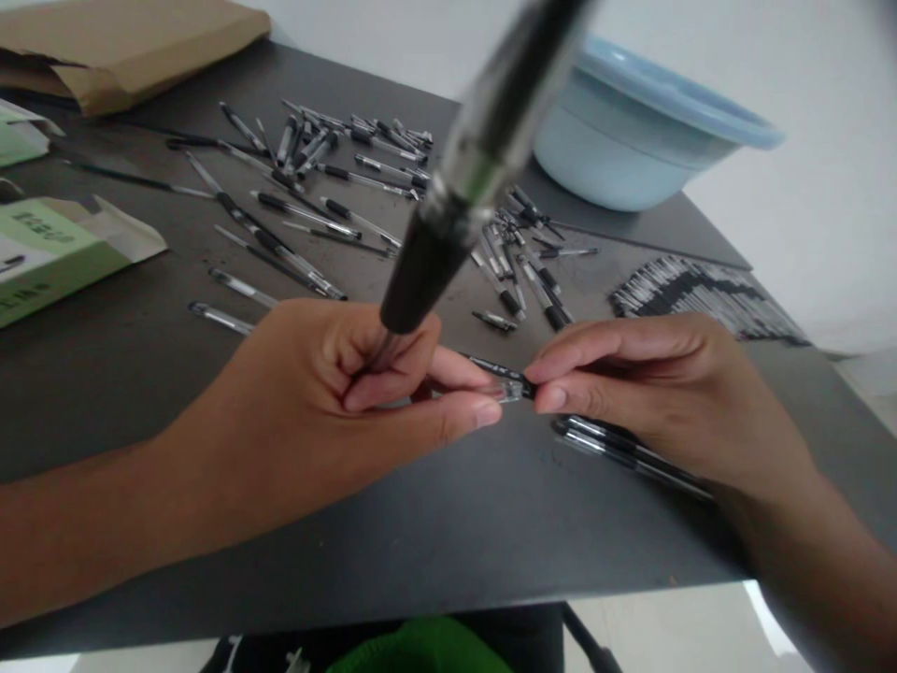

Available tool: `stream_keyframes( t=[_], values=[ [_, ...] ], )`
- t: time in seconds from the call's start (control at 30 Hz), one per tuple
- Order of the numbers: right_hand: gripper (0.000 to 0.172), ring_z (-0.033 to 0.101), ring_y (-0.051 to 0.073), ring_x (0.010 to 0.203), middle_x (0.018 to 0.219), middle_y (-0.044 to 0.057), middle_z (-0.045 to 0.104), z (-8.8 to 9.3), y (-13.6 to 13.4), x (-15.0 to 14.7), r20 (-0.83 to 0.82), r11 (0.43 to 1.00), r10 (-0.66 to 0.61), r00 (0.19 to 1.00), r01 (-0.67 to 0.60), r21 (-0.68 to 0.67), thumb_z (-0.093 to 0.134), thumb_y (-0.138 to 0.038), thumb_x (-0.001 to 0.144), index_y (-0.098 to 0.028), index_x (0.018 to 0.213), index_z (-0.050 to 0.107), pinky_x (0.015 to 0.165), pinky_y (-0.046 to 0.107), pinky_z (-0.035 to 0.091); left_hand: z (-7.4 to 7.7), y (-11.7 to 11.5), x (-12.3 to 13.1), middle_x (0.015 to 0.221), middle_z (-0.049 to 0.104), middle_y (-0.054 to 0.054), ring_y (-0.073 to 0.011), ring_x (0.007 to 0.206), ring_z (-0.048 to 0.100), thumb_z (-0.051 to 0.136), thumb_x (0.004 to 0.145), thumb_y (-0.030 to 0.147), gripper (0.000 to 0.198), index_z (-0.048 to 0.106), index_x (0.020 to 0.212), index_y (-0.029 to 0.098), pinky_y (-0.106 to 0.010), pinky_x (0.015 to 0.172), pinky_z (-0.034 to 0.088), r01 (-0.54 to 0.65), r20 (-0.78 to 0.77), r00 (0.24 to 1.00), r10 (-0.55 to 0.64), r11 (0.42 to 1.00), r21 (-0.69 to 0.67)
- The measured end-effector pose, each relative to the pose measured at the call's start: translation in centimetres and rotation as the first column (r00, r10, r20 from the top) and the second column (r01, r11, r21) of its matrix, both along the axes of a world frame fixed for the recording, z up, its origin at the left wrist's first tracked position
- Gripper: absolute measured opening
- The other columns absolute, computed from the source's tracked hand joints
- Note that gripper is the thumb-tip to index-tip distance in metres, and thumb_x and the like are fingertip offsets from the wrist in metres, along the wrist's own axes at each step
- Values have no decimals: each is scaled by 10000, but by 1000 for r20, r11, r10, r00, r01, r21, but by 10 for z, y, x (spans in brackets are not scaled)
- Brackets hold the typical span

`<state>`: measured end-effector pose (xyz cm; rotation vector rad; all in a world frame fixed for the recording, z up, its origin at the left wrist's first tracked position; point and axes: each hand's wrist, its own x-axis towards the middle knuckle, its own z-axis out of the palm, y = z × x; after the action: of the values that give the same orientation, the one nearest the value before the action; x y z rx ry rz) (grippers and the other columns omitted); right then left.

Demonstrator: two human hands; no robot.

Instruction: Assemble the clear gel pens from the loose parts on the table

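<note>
My left hand point(336, 374) is closed, its curled fingers round the thin end of a pen point(434, 252) with a black grip. That pen slants up toward the camera and is blurred. Between the same hand's thumb and index finger lies a clear pen part point(508, 391). My right hand point(651, 383) pinches a black pen cap point(529, 384) against the end of the clear part, thumb and fingertips together. Whether the two are joined, I cannot tell. Just below the right hand, a few capped pens point(609, 444) lie on the table, partly covered by it.
Loose pens and pen parts point(308, 150) are scattered over the dark table point(420, 533). Several pens lie in a neat row point(701, 294) at right. A light blue basin point(623, 140) stands behind. Green-white boxes point(63, 248) and a brown paper bag point(140, 47) sit at left.
</note>
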<state>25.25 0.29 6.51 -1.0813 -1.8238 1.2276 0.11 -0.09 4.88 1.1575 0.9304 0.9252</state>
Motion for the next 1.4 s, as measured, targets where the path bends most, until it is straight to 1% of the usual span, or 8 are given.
stream_keyframes(
  t=[0.1, 0.2, 0.3, 0.5, 0.77, 0.93, 1.13, 1.4],
  values=[
    [218, 790, 121, 798, 905, -30, 851, 0, -1, -1, 31, 976, -5, 1000, -2, 217, 900, -166, 813, -292, 988, 873, 726, 201, 642, -1, 1, 2, 876, 858, 52, -139, 807, 810, 890, 799, 218, 622, 351, 493, 174, -76, 557, 512, 96, -135, 987, -82, 990, 103],
    [173, 778, 141, 826, 931, 2, 852, -3, 1, -1, 84, 876, 18, 996, -56, 479, 875, -179, 850, -231, 1014, 868, 777, 266, 629, -6, 1, 5, 831, 849, 28, -172, 827, 829, 841, 850, 225, 616, 306, 546, 197, -111, 596, 563, 160, -26, 987, -160, 987, -20],
    [186, 790, 170, 883, 1001, 35, 856, -6, 3, -1, 116, 790, 58, 992, -117, 602, 846, -174, 883, -191, 1068, 847, 831, 327, 621, -11, 0, 7, 825, 843, -7, -193, 886, 839, 803, 900, 215, 604, 292, 577, 208, -125, 635, 592, 225, 102, 972, -214, 968, -114],
    [272, 807, 186, 893, 1005, 29, 858, -4, 1, -1, 121, 767, 84, 989, -142, 626, 821, -121, 895, -223, 1148, 820, 797, 347, 635, -18, -2, 6, 789, 831, -8, -140, 866, 832, 780, 941, 173, 606, 287, 590, 207, -97, 679, 595, 266, 290, 935, -203, 943, -200],
    [237, 802, 171, 873, 1021, 96, 853, -9, -1, -4, 87, 708, 48, 995, -95, 700, 800, -39, 873, -104, 1099, 824, 785, 318, 638, -16, -3, 4, 793, 830, 43, -112, 871, 824, 794, 946, 194, 602, 288, 619, 204, -108, 703, 612, 225, 295, 942, -159, 952, -208],
    [183, 808, 157, 840, 970, 74, 859, -7, -4, -7, 67, 731, 10, 998, -53, 681, 819, -63, 870, -127, 1041, 836, 783, 300, 639, -15, -4, 7, 724, 812, 44, -118, 856, 824, 798, 937, 204, 603, 301, 596, 205, -111, 682, 604, 183, 282, 951, -126, 965, -186],
    [269, 810, 182, 814, 969, 12, 859, 0, -13, -10, 71, 819, -36, 997, -11, 573, 827, -142, 885, -274, 1118, 838, 766, 341, 665, -4, -7, 10, 792, 830, 18, -109, 816, 802, 758, 954, 190, 598, 313, 554, 194, -123, 676, 578, 151, 134, 982, -136, 983, -106],
    [169, 810, 170, 836, 976, 7, 858, -1, -7, -6, 158, 740, 50, 986, -143, 657, 793, -150, 911, -265, 1027, 836, 781, 332, 669, -5, -7, 8, 809, 841, 24, -155, 809, 791, 809, 892, 230, 561, 367, 548, 198, -164, 671, 571, 140, -92, 987, -132, 986, 90]
  ],
)
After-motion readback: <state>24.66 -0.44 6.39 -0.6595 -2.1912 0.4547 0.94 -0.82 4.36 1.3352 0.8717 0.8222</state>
